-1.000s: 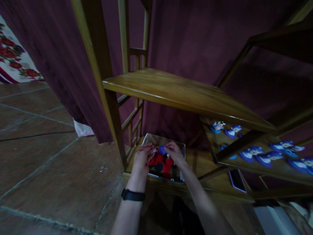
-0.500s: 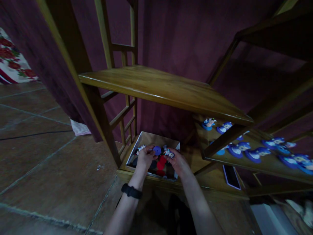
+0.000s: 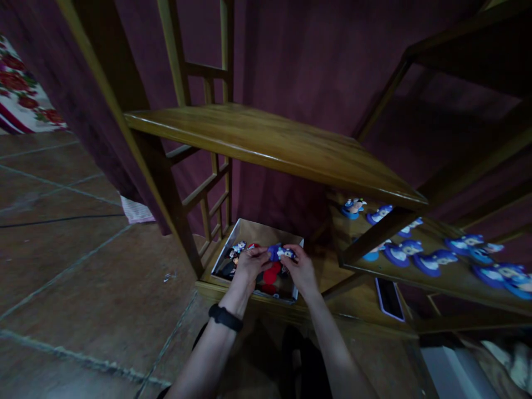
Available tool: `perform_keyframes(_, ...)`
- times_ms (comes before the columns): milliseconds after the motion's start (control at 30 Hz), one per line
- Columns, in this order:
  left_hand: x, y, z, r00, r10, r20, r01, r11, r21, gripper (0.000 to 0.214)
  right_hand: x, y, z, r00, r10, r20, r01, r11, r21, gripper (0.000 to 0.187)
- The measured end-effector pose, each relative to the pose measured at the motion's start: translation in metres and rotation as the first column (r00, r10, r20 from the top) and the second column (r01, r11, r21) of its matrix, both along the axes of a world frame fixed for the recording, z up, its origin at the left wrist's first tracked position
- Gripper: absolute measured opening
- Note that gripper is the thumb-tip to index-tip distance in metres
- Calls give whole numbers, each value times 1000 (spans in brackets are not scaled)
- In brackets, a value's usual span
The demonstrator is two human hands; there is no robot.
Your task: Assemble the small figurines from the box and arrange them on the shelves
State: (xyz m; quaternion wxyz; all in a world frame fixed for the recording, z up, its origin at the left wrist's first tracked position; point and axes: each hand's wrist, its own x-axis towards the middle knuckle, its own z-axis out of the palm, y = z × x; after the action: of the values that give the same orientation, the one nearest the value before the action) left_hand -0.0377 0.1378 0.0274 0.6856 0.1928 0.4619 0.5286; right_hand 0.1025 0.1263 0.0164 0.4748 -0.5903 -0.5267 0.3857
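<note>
Over a shallow cardboard box, my left hand pinches a round purple base. My right hand grips a small purple-and-white figurine, its lower end against that base. Whether the two parts are joined, I cannot tell. Below them in the box lie red discs, dark pieces and another small figurine. A black band circles my left wrist.
Several figurines on blue and purple bases stand on the shelf at the right. A phone lies on the low board. Above the box juts a wooden shelf; a slatted side frame rises at its left.
The purple base and the figurine, held apart before, have been brought together between my hands. The figurine has turned sideways. The view has shifted slightly.
</note>
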Motion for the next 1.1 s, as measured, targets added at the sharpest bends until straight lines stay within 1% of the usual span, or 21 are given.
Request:
perform_keyframes(100, -1, -3, 5, 999, -29, 20, 29, 1000, 9, 15, -1, -3, 3, 986, 5, 165, -7, 1000, 14, 27)
perform_keyframes(200, -1, -4, 8, 998, -44, 36, 43, 999, 24, 16, -3, -4, 6, 971, 12, 238, -18, 1000, 22, 28)
perform_keyframes(333, -1, -4, 7, 997, -77, 18, 76, 996, 44, 17, -3, -3, 7, 959, -2, 284, -11, 999, 47, 28)
perform_keyframes(433, -2, -3, 3, 996, -94, -3, 94, 995, 41, 22, -4, -3, 8, 952, -8, 306, -13, 998, 66, 28)
perform_keyframes(567, -3, -2, 0, 996, -83, -19, 83, 996, 17, 28, -5, -6, 11, 939, 16, 345, -50, 995, 89, 27)
perform_keyframes(733, -5, -2, -2, 996, -89, -7, 89, 996, -21, 25, -4, -6, 12, 926, 46, 376, -85, 992, 89, 24)
perform_keyframes(833, -5, -2, -3, 995, -102, 18, 103, 994, -37, 22, -3, -6, 12, 910, 63, 410, -125, 984, 125, 24)
perform_keyframes(933, -5, -2, -4, 996, -81, 35, 83, 996, -46, 20, -4, -8, 15, 886, 60, 459, -159, 971, 180, 26)
perform_keyframes(1100, -3, -3, -3, 999, -50, 15, 51, 997, -56, 20, -6, -12, 19, 851, 79, 519, -205, 960, 189, 28)
